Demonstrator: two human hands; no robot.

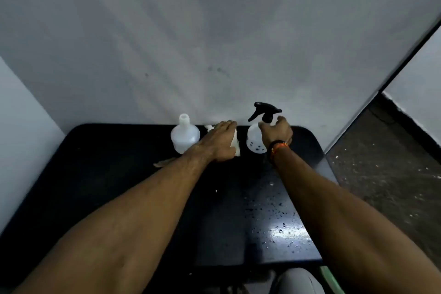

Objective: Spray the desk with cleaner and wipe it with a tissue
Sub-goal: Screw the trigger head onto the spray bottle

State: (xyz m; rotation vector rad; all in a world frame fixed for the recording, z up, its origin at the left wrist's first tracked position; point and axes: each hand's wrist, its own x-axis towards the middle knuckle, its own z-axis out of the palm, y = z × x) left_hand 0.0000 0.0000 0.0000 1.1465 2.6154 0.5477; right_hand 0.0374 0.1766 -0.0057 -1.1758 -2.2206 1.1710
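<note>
- Translucent white plastic forms the body of the spray bottle [254,137], topped with a black trigger head whose nozzle points to the left; it stands upright at the far edge of the black surface [119,174], close to the grey wall [214,31].
- Right hand [276,132] curls around the spray bottle's right side just below the trigger head, fingers bent against it; a dark and orange band [278,147] circles the wrist.
- Left hand [220,141] lies palm down with fingers stretched forward and held together, pressing on a white tissue [236,144] between the two bottles.
- Only scraps of the tissue show at the fingertips and beside the palm; its shape is hidden under the hand.
- Second translucent bottle [185,136], uncapped, stands upright left of the left hand, at the far edge.
- Small droplets [279,217] speckle the near right part of the surface, where a glare patch lies.
- Pale scrap [163,163] beside the left forearm is too blurred to identify.
- Speckled floor [381,174] shows to the right.
</note>
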